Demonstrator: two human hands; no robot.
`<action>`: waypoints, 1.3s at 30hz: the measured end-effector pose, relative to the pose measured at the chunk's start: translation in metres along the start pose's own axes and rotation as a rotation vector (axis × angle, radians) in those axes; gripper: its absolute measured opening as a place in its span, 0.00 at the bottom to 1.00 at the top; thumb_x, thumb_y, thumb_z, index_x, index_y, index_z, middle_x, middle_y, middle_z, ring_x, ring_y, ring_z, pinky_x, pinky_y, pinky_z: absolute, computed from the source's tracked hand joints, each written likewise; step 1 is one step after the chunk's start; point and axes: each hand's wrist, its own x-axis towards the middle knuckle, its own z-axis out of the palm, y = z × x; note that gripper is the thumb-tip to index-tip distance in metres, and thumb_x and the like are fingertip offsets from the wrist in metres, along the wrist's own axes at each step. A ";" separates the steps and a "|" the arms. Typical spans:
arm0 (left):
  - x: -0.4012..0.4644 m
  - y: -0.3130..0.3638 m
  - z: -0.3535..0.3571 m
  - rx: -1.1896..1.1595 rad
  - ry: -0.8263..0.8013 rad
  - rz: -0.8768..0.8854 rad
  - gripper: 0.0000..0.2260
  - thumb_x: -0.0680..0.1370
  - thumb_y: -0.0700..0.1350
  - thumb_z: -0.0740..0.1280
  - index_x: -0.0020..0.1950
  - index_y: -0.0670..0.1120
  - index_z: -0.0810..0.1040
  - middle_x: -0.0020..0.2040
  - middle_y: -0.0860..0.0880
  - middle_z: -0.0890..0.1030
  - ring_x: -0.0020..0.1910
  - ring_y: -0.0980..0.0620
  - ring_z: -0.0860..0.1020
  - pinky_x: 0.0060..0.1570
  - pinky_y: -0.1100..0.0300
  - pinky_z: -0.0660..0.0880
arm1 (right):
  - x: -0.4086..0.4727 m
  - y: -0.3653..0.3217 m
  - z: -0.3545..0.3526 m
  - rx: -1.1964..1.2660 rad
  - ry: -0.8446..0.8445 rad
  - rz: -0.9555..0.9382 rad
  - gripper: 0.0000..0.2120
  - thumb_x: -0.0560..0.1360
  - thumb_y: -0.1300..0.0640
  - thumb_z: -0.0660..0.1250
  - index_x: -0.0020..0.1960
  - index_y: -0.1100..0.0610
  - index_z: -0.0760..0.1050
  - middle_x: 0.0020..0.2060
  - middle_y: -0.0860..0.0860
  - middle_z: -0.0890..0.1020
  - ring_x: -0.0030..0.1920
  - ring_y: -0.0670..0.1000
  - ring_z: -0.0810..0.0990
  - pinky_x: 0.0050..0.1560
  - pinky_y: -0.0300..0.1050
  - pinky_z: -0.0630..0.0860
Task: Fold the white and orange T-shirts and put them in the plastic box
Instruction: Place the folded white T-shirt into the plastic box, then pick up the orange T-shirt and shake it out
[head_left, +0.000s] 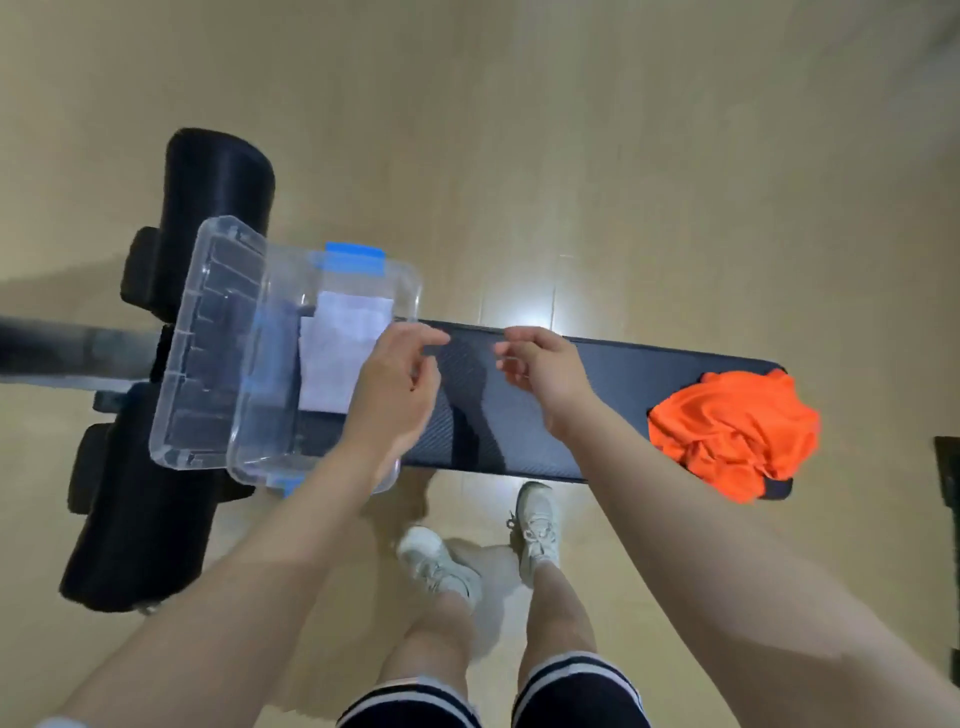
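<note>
A clear plastic box with blue clips sits on the left end of a dark padded bench. The folded white T-shirt lies inside the box. The orange T-shirt lies crumpled on the bench's right end. My left hand hovers over the box's right rim, fingers loosely curled and holding nothing. My right hand hangs above the middle of the bench, fingers relaxed and empty, well left of the orange shirt.
The box's clear lid leans off its left side. Black foam rollers and a metal bar of the bench frame stand at the left. My legs and white shoes are on the wooden floor in front of the bench.
</note>
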 end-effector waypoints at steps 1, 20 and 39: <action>-0.005 0.010 0.014 0.015 -0.050 0.023 0.12 0.76 0.33 0.59 0.54 0.45 0.77 0.52 0.50 0.73 0.39 0.57 0.72 0.44 0.69 0.67 | -0.006 0.003 -0.026 0.012 0.061 0.013 0.08 0.74 0.69 0.61 0.48 0.58 0.73 0.35 0.52 0.78 0.31 0.47 0.73 0.36 0.38 0.70; -0.058 0.054 0.319 0.194 -0.347 -0.115 0.12 0.77 0.36 0.59 0.58 0.42 0.76 0.57 0.46 0.74 0.47 0.52 0.74 0.54 0.57 0.71 | 0.054 0.116 -0.365 -1.140 0.410 -0.187 0.21 0.74 0.56 0.63 0.67 0.54 0.69 0.71 0.58 0.65 0.69 0.61 0.64 0.67 0.52 0.61; -0.084 0.095 0.353 0.139 -0.276 -0.257 0.13 0.76 0.36 0.59 0.58 0.43 0.76 0.54 0.50 0.74 0.37 0.59 0.71 0.47 0.67 0.65 | 0.031 0.085 -0.401 -0.778 0.085 -0.385 0.11 0.75 0.59 0.65 0.55 0.63 0.73 0.39 0.53 0.77 0.42 0.53 0.73 0.39 0.39 0.59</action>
